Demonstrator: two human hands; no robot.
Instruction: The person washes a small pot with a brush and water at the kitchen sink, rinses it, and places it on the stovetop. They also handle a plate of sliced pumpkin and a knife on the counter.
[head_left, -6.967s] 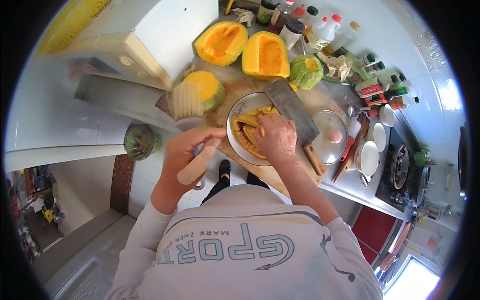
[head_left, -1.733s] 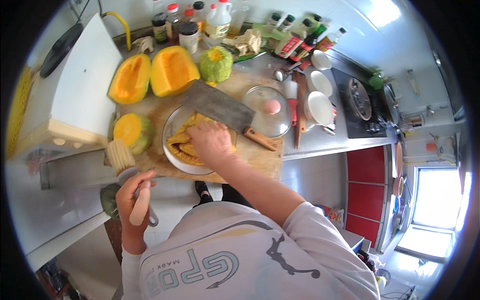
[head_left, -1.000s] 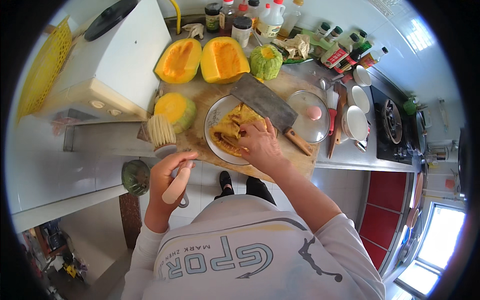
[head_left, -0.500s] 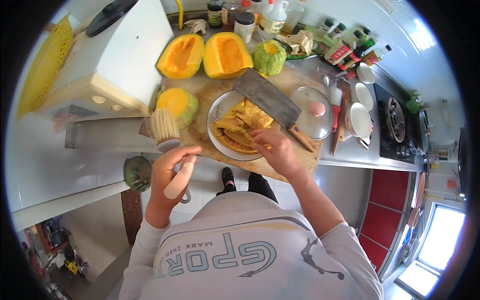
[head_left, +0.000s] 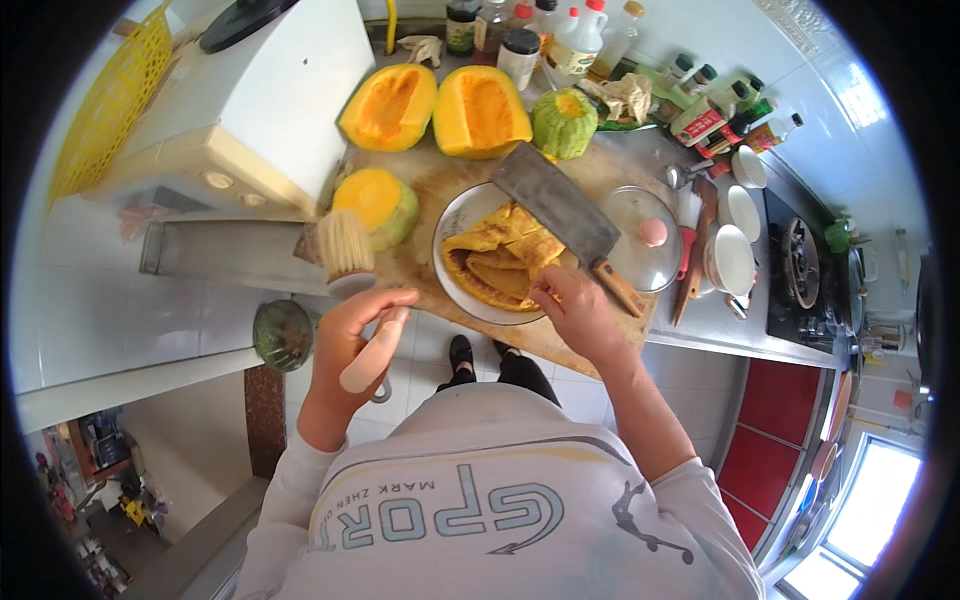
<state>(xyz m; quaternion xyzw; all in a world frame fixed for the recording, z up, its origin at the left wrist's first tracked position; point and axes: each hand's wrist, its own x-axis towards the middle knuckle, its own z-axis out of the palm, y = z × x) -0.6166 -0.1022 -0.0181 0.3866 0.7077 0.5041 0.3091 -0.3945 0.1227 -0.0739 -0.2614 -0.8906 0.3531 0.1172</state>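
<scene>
A white plate [head_left: 451, 222] at the front of the wooden cutting board holds a folded, browned yellow pancake [head_left: 510, 236]. My right hand [head_left: 583, 313] pinches the pancake's right edge near the plate's rim; its fingertips are partly hidden. Left of the plate, my left hand [head_left: 345, 352] is curled around the handle of a brush with pale bristles [head_left: 344, 243], which point away from me. A ring at the handle's end shows below that hand. A pale beige strip runs along my left thumb. A cleaver [head_left: 560, 200] lies across the plate's far right rim.
Two hollowed pumpkin halves [head_left: 391, 106], a cut pumpkin piece [head_left: 383, 208] and a green-skinned pumpkin end [head_left: 565, 124] lie around the board [head_left: 420, 255]. A glass lid [head_left: 625, 225], white bowls [head_left: 728, 258] and a stove [head_left: 785, 300] are rightward. Bottles [head_left: 578, 48] line the back.
My right hand has moved from the pancake's middle to its right edge, and the folded flap lies differently. The whole view has shifted slightly; my left hand keeps its grip on the brush.
</scene>
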